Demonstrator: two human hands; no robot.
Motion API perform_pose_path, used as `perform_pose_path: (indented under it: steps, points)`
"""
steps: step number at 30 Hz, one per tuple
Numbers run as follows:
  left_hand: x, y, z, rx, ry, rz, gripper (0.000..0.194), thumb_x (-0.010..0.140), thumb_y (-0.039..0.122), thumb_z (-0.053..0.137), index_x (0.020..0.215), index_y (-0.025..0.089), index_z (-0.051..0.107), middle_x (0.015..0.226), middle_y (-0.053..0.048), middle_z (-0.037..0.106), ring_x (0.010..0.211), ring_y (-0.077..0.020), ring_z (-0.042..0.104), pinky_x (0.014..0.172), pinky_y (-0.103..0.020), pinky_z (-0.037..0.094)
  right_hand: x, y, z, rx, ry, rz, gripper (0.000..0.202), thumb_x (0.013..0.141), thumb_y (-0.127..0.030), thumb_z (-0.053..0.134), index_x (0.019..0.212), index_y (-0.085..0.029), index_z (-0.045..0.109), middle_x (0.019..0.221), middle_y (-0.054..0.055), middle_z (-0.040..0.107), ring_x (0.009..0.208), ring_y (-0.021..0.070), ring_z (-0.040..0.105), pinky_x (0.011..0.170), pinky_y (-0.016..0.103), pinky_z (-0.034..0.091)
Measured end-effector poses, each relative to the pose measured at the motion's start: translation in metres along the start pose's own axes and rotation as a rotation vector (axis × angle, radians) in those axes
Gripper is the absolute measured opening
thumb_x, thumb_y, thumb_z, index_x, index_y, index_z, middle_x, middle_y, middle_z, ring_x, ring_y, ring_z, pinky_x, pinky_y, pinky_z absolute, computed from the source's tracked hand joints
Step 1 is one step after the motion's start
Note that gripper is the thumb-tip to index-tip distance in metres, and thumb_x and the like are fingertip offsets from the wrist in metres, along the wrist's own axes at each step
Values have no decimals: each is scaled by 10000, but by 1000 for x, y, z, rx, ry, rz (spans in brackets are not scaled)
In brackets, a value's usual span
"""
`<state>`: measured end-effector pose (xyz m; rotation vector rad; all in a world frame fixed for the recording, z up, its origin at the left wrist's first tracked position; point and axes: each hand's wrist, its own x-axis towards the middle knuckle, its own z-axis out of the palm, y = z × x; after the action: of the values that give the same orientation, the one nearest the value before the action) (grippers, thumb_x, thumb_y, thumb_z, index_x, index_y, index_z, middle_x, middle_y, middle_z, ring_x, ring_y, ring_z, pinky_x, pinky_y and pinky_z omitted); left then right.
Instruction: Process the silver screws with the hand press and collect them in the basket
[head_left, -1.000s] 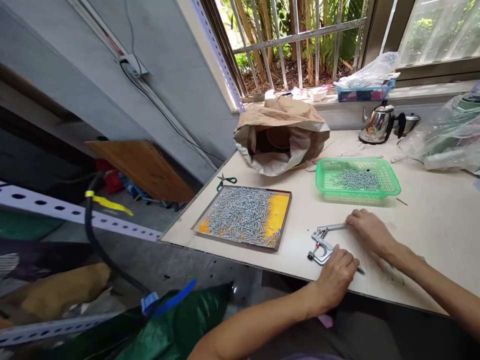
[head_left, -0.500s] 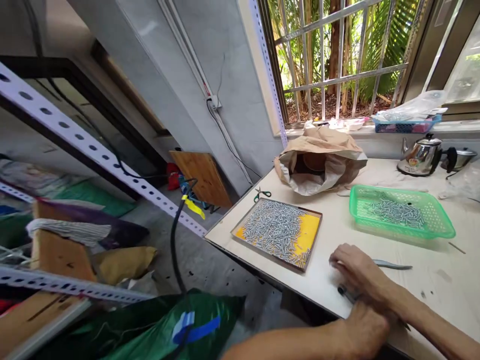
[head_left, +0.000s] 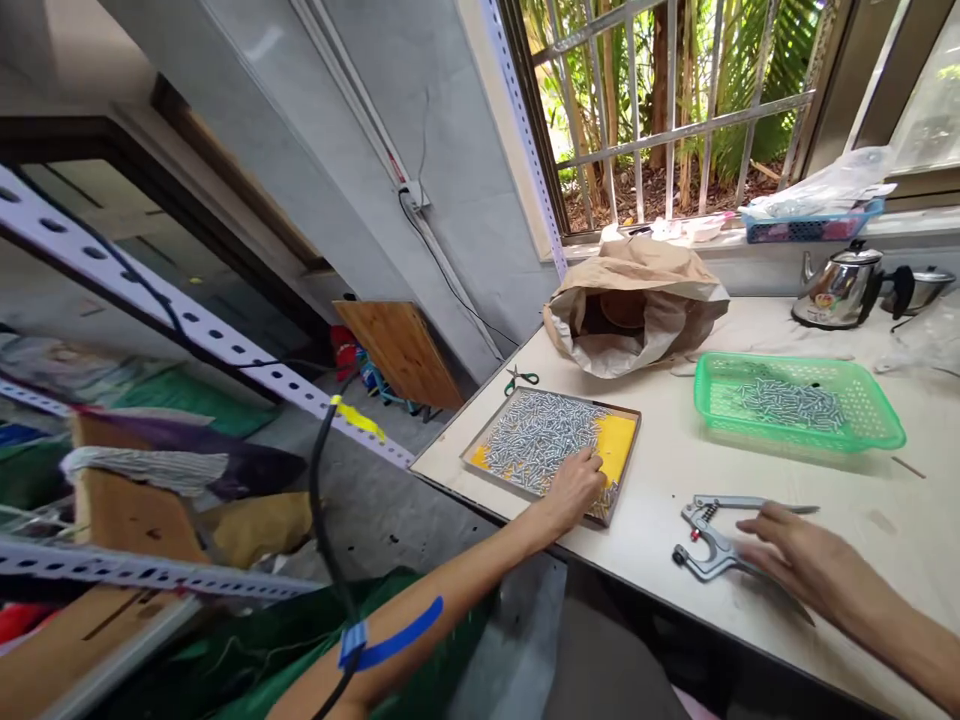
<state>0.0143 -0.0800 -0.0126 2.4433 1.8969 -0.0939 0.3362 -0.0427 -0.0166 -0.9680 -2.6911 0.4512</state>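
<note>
My left hand (head_left: 576, 486) is at the right front part of a shallow tray (head_left: 480, 470) with a yellow bottom, its fingers bent together among many small silver screws (head_left: 536, 435). What its fingertips hold is too small to make out. Over the handles of a metal clamp-like plier tool (head_left: 712, 550) lies my right hand (head_left: 795, 560), fingers apart and not wrapped round the tool. A green perforated basket (head_left: 885, 430) behind it holds more silver screws (head_left: 791, 403).
Green-handled scissors (head_left: 521, 380) lie behind the tray. An open brown paper bag (head_left: 637, 300) and a steel kettle (head_left: 838, 290) stand at the back. A black cable (head_left: 319, 500) hangs left of the table (head_left: 645, 560).
My left hand has moved from beside my right hand to the screws in the tray. My right hand has shifted right and opened, uncovering the metal tool.
</note>
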Motion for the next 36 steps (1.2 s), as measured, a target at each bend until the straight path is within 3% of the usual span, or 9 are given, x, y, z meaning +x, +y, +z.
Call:
perform_pose_path:
  steps: [3,8,10,13,17,21,26,32,36]
  points:
    - [1,-1,8,5,-11,20,221,871,115,483,712,146,633,782,-87,575,893,-219,495,736,-324,440,-13,-17,22,-18,-88,99,135,870,-259,448,857,-237,581,824,20,578,632,151,607,537,266,447]
    - [-3,-6,3,-62,21,-48,234,850,73,451,745,134,652,818,-90,621,903,-215,533,753,-320,456,-14,-28,23,-95,-63,140,177,876,-163,394,729,-223,473,741,-4,537,582,130,552,532,257,397]
    - [-5,2,-3,-216,99,-107,200,841,112,491,769,146,674,812,-77,652,870,-207,564,766,-320,462,-15,-29,22,-169,-31,107,197,861,-109,387,715,-224,453,708,-11,526,576,134,539,511,256,371]
    - [-7,33,-8,-585,149,-194,136,805,199,573,823,187,707,812,-39,693,790,-176,614,739,-283,481,-21,-35,23,-294,47,1,252,788,13,377,730,-217,461,690,-8,525,579,142,529,488,262,338]
    - [-11,83,-1,-925,3,-261,127,734,244,640,798,181,730,779,-29,715,727,-169,637,679,-247,488,-27,-44,24,-394,161,-96,312,745,85,368,770,-199,494,688,0,527,571,144,513,501,274,333]
    - [-11,107,11,-1058,-81,-370,174,715,278,648,788,142,727,767,-45,719,722,-175,636,651,-236,482,-30,-47,25,-432,184,-98,316,757,82,374,794,-201,511,692,2,537,580,144,507,515,276,337]
    - [-5,107,15,-1062,-139,-412,163,676,258,650,738,121,712,695,-35,698,675,-160,615,580,-208,440,-31,-48,26,-420,138,-75,298,757,72,379,752,-203,493,685,5,533,575,146,499,512,279,342]
    - [2,103,9,-1149,-484,-531,152,677,259,631,656,109,647,411,56,510,401,-79,454,452,-196,365,-24,-48,20,-295,-80,-18,265,751,54,415,800,-193,500,775,23,556,638,157,532,524,277,350]
    - [3,104,3,-1128,-604,-557,142,664,235,635,589,120,598,370,69,474,365,-64,424,425,-185,351,-18,-50,13,-269,-238,16,242,742,29,449,818,-194,502,822,29,559,650,165,531,517,289,333]
